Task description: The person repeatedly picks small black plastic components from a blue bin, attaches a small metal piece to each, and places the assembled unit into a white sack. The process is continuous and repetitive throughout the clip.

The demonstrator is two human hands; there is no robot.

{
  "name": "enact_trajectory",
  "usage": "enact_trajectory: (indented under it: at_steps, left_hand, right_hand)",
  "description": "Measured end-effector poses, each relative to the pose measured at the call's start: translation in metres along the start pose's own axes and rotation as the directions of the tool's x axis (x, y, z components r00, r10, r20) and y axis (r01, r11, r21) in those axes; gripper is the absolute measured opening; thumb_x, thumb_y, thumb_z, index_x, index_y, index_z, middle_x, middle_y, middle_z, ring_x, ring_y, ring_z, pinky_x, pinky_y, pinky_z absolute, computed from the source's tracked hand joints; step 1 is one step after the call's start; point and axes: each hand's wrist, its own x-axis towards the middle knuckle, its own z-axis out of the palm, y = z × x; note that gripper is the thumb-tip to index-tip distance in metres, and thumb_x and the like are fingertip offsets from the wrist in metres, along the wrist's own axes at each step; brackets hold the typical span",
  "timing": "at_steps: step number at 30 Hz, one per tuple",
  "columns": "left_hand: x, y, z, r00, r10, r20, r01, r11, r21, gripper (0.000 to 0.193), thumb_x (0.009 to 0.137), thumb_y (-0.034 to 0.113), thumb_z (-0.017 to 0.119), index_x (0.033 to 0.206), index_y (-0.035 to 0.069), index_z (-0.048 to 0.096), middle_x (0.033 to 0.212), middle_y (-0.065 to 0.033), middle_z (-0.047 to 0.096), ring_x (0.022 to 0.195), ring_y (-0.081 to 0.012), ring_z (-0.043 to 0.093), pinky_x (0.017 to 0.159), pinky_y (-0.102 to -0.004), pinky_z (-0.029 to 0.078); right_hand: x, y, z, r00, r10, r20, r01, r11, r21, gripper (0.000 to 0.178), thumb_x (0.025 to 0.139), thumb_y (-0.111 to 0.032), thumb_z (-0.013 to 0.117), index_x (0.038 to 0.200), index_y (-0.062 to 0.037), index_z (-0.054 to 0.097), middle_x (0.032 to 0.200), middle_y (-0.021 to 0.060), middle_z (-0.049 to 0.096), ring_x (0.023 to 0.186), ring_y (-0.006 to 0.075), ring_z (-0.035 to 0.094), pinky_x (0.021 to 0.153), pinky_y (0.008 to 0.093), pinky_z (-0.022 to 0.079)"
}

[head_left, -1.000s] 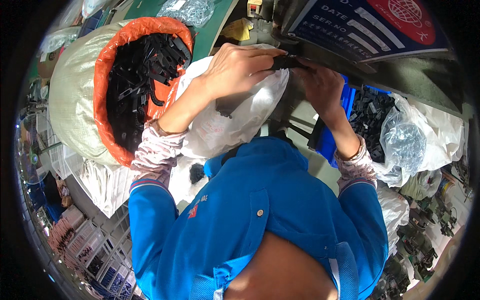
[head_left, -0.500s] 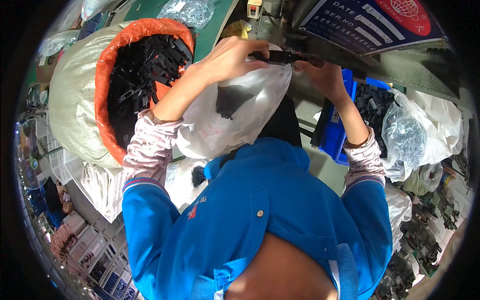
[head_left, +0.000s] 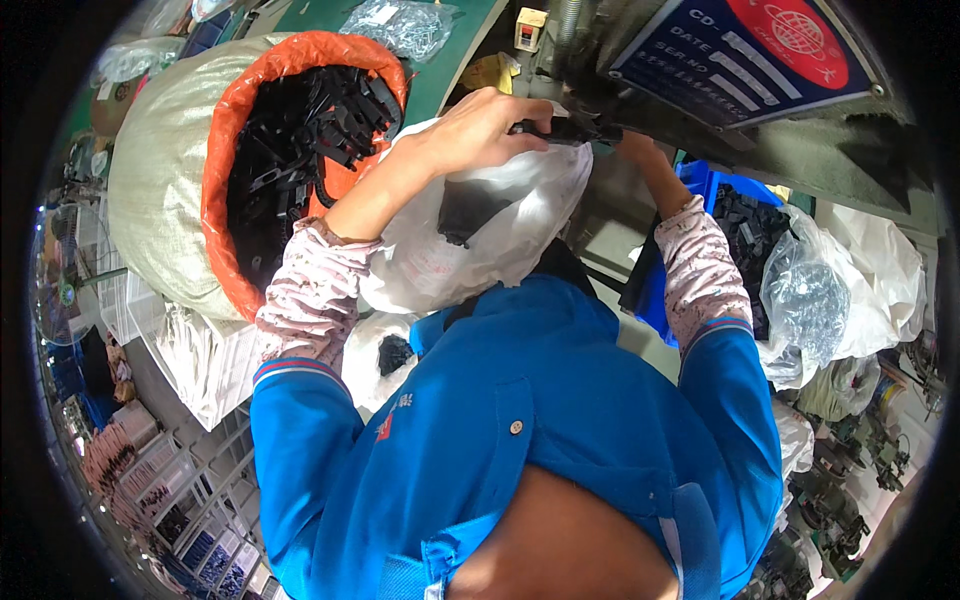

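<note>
Between the thumb and fingers of my left hand [head_left: 492, 128] is a long black plastic part [head_left: 562, 131], held level below the machine. My right hand [head_left: 640, 150] reaches in past the far end of that part. Its fingers are hidden under the machine, so what they touch cannot be seen. Just below my left hand, a white plastic bag [head_left: 425, 260] gapes on my lap, with dark pieces [head_left: 472, 210] inside. To the left stands a woven sack [head_left: 160, 170] with an orange liner [head_left: 216, 190], heaped with black plastic parts [head_left: 310, 135].
The machine's blue and red nameplate [head_left: 740, 60] overhangs my right hand. Beside my right forearm is a blue bin [head_left: 652, 290] of small black parts [head_left: 738, 225], with clear plastic bags [head_left: 808, 295] next to it. A bagged bundle [head_left: 400, 30] lies on the green table [head_left: 452, 62].
My right hand has gone farther in under the machine, and its fingers have passed out of sight. The left hand keeps its hold on the black part. The whole view has shifted slightly.
</note>
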Motion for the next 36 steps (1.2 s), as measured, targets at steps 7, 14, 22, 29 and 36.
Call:
enact_trajectory:
  at_steps: [7, 14, 22, 29, 36]
  left_hand:
    - [-0.022, -0.003, 0.030, 0.963, 0.143, -0.227, -0.138, 0.990, 0.036, 0.028, 0.081, 0.020, 0.073, 0.103, 0.007, 0.062, 0.094, -0.0146, 0.065, 0.078, -0.0351, 0.062, 0.065, -0.0412, 0.050]
    - [-0.125, -0.028, 0.029, 0.940, -0.073, -0.334, 0.111, 0.989, 0.095, 0.035, 0.085, 0.021, 0.068, 0.115, 0.005, 0.061, 0.119, -0.0153, 0.064, 0.101, -0.0332, 0.062, 0.088, -0.0420, 0.050]
    - [-0.254, -0.162, -0.079, 0.680, -0.400, -0.615, 0.730, 0.291, 0.618, 0.034, 0.080, 0.001, 0.055, 0.113, 0.007, 0.059, 0.096, -0.0160, 0.068, 0.092, -0.0348, 0.064, 0.077, -0.0447, 0.052]
    - [-0.319, -0.189, -0.096, 0.710, -0.530, -0.464, 0.669, 0.303, 0.679, 0.034, 0.080, 0.008, 0.058, 0.114, 0.004, 0.057, 0.106, -0.0206, 0.063, 0.098, -0.0396, 0.061, 0.086, -0.0462, 0.049]
    - [-0.290, -0.114, -0.124, 0.530, -0.437, -0.727, 0.799, 0.546, 0.254, 0.033, 0.084, 0.018, 0.071, 0.110, 0.001, 0.060, 0.098, -0.0186, 0.068, 0.091, -0.0314, 0.066, 0.081, -0.0375, 0.050]
  right_hand:
    - [-0.004, 0.021, 0.008, 0.994, -0.009, 0.113, 0.033, 0.977, -0.210, 0.050, 0.092, -0.026, 0.052, 0.139, -0.0111, 0.048, 0.147, 0.0171, 0.040, 0.134, 0.0389, 0.038, 0.112, 0.0515, 0.028]
    - [0.006, 0.086, 0.048, 0.945, -0.326, -0.032, 0.194, 0.634, -0.749, 0.035, 0.093, -0.029, 0.052, 0.124, -0.0154, 0.060, 0.125, 0.0147, 0.061, 0.117, 0.0347, 0.057, 0.093, 0.0425, 0.049]
    - [-0.004, 0.094, 0.044, 0.979, 0.205, 0.007, -0.203, 0.965, 0.164, 0.034, 0.096, -0.028, 0.051, 0.121, -0.0074, 0.062, 0.116, 0.0120, 0.064, 0.105, 0.0271, 0.061, 0.089, 0.0372, 0.049]
    - [-0.068, -0.088, -0.104, 0.895, 0.347, 0.280, -0.266, -0.088, 0.960, 0.015, 0.087, -0.005, 0.067, 0.102, -0.0030, 0.067, 0.098, 0.0074, 0.069, 0.087, 0.0161, 0.066, 0.068, 0.0281, 0.054]
    - [-0.085, -0.110, -0.126, 0.981, 0.145, 0.129, -0.117, -0.088, 0.989, 0.012, 0.089, -0.014, 0.068, 0.097, -0.0037, 0.069, 0.088, 0.0062, 0.068, 0.077, 0.0177, 0.064, 0.070, 0.0305, 0.051]
